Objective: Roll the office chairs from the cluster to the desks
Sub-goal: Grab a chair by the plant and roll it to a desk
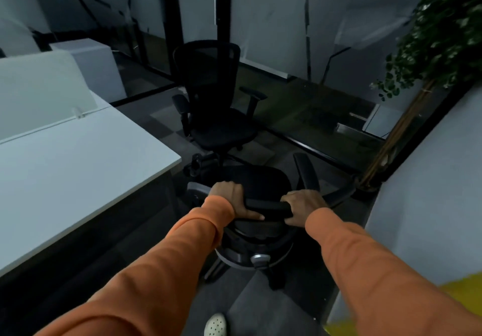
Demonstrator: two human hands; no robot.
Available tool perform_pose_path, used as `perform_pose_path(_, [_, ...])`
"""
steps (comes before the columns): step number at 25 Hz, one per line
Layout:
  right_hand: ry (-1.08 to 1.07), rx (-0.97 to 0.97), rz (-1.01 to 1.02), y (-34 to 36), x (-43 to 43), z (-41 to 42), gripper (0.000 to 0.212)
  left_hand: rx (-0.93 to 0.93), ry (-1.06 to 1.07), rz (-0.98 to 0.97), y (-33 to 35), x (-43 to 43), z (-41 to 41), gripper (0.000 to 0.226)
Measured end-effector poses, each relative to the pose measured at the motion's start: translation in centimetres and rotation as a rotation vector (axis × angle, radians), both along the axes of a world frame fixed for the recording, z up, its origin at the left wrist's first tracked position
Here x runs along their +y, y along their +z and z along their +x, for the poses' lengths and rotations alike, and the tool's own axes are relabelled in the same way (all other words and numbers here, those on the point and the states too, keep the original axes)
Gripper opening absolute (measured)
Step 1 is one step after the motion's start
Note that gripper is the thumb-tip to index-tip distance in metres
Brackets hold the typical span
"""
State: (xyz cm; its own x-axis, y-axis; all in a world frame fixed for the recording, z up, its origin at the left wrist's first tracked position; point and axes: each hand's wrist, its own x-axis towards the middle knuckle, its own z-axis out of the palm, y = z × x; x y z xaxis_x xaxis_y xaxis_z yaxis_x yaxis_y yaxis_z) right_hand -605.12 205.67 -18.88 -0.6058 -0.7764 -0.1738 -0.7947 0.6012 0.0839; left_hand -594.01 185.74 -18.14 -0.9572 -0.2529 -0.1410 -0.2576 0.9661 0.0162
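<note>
A black office chair [257, 182] stands right in front of me, seen from above and behind. My left hand [230, 198] grips the left end of its backrest top rail and my right hand [303, 205] grips the right end; both arms wear orange sleeves. A second black mesh-back chair [208, 75] stands farther ahead, facing me, its base almost touching the near chair. A white desk [78, 168] with a frosted divider panel lies to my left, its corner close to the near chair's left armrest.
Glass partition walls with black frames [287, 137] close off the space ahead. A leafy plant on bamboo stakes [443, 35] rises at the right beside a white wall [430, 192]. A white cabinet [91, 62] stands behind the desk. My white shoe [215, 324] is on grey carpet.
</note>
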Motion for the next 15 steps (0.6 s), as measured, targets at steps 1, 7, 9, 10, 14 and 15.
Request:
perform_pose_path(1, [0.037, -0.003, -0.005, 0.1, 0.3, 1.1, 0.043, 0.0, 0.018, -0.007, 0.1, 0.3, 1.3, 0.102])
perform_pose_path(7, [0.135, -0.009, -0.045, -0.5, 3.9, 9.4, 0.054, -0.059, 0.073, -0.069, 0.4, 4.2, 10.1, 0.094])
perform_pose_path(9, [0.142, 0.015, -0.029, -0.6, 5.3, 12.3, 0.054, -0.071, 0.08, -0.076, 0.4, 5.7, 12.9, 0.091])
perform_pose_path(10, [0.145, 0.028, -0.026, -0.7, 5.9, 13.5, 0.054, -0.072, 0.081, -0.082, 0.4, 6.3, 14.2, 0.09])
perform_pose_path(14, [0.147, 0.031, -0.047, -0.8, 8.4, 18.3, 0.053, -0.054, 0.087, -0.088, 0.3, 9.1, 19.6, 0.084])
perform_pose_path(15, [0.15, 0.035, -0.051, -0.8, 9.0, 19.5, 0.053, -0.043, 0.093, -0.087, 0.3, 9.9, 21.0, 0.084])
